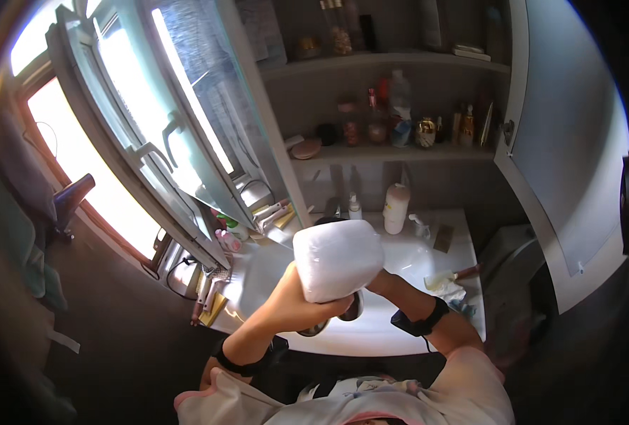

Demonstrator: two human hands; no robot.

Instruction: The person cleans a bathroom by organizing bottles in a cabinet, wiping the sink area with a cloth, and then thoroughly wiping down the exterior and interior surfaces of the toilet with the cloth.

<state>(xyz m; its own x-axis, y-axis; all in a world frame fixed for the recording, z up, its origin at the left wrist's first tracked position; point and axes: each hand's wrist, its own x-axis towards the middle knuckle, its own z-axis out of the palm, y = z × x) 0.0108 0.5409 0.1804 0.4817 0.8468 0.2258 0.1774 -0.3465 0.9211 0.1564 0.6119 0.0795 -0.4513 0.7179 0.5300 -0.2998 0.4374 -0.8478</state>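
A white, soft-cornered pack in shiny plastic wrap is held up over the washbasin. My left hand is closed around its lower left side, the thumb lying along the bottom edge. At the pack's lower right corner is my right hand; its fingers are hidden behind the pack. Just under the pack show two dark round shapes with lighter rims, too covered to name. Each of my wrists wears a black strap.
Behind the basin stand a white pump bottle and a small bottle. Above are shelves with several cosmetic bottles. Mirrored cabinet doors hang open at left and right. Brushes lie by the window; a razor-like tool and crumpled tissue sit right.
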